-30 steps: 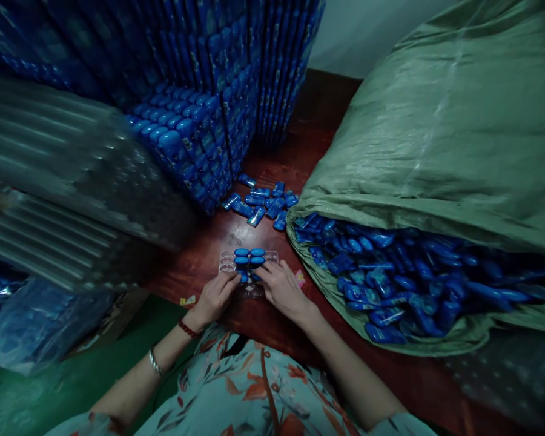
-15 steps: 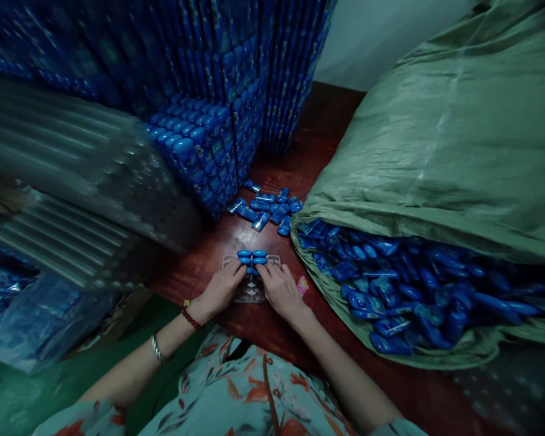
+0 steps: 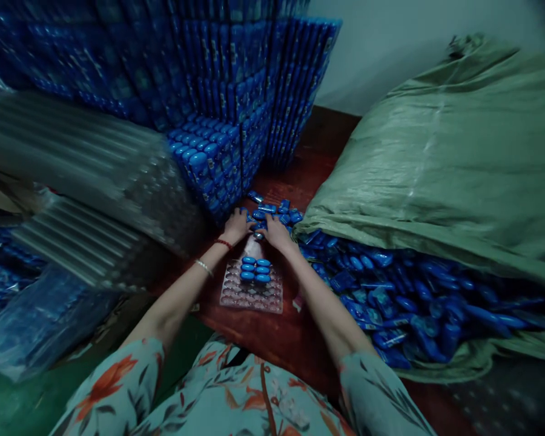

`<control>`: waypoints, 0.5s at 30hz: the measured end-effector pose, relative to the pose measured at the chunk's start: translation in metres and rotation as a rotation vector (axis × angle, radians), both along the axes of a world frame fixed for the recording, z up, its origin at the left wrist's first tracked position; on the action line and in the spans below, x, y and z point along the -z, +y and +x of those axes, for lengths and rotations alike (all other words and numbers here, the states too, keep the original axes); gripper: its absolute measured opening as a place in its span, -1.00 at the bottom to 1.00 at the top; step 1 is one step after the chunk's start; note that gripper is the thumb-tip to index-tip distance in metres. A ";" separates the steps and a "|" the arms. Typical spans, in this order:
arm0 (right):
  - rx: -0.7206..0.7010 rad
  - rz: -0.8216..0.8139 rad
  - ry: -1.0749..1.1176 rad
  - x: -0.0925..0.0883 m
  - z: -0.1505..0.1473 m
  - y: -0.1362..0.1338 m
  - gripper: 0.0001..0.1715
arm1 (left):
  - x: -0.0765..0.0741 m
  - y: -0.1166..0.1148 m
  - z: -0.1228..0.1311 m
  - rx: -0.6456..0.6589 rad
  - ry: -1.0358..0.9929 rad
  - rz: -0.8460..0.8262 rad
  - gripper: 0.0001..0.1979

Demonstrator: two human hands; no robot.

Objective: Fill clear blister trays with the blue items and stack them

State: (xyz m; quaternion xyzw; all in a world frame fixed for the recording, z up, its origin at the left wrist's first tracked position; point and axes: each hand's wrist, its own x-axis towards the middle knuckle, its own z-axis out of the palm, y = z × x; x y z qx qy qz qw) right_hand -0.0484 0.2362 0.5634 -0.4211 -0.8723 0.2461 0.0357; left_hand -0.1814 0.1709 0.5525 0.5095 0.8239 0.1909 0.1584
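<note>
A clear moulded plastic tray (image 3: 229, 290) lies on the reddish-brown table in front of me, with several glossy blue oval packets (image 3: 255, 269) in two columns in its hollows. Beyond the tray, both hands are at a loose heap of blue packets (image 3: 267, 208). My left hand (image 3: 237, 225) touches the heap's near left side, thumb and fingers apart. From the right, my right hand (image 3: 276, 233) reaches over the near packets, fingers spread and thumb inward. A small shiny packet (image 3: 258, 235) lies by the right thumb. Some fingertips are hidden among the packets.
On the right slumps a big green woven sack (image 3: 418, 151), its mouth spilling blue packets (image 3: 390, 290). Tall stacks of filled blue trays (image 3: 218, 163) stand at the back left. Nearer on the left are stacked empty clear trays (image 3: 95, 157). A pink scrap (image 3: 298, 301) lies beside the tray.
Both hands have left the tray and moved forward to the loose heap. The blue packets in the tray are now uncovered, and more of the tray shows.
</note>
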 end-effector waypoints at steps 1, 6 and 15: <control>-0.011 -0.019 -0.014 0.003 -0.008 0.007 -0.37 | 0.002 0.010 0.001 -0.016 -0.006 -0.001 -0.64; -0.006 -0.085 -0.006 0.023 -0.007 0.005 -0.21 | 0.017 0.008 0.005 -0.016 -0.079 0.050 -0.59; 0.303 -0.009 0.585 0.039 0.095 -0.058 -0.34 | 0.019 -0.140 0.014 -0.105 -0.192 0.545 -0.82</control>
